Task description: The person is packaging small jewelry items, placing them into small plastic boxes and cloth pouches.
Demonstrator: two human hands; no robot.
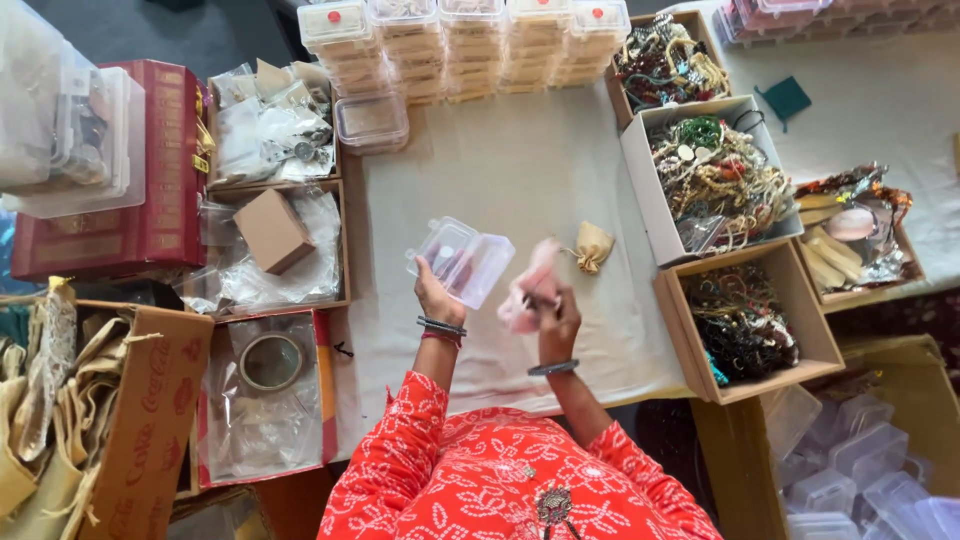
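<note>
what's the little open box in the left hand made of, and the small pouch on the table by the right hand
The open box in the left hand looks like clear, glossy plastic: you see through its hinged lid. The pouch beyond the right hand looks like matte tan woven cloth, perhaps jute or cotton, gathered at its neck. The table cover seems plain pale fabric.

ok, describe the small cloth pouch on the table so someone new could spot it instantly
Start at the grey cloth-covered table in the middle, between the cardboard boxes. Just beyond the person's right hand lies a small tan drawstring fabric pouch. It is the only loose thing lying on the bare cloth; everything else nearby sits in boxes or stacks.
</note>
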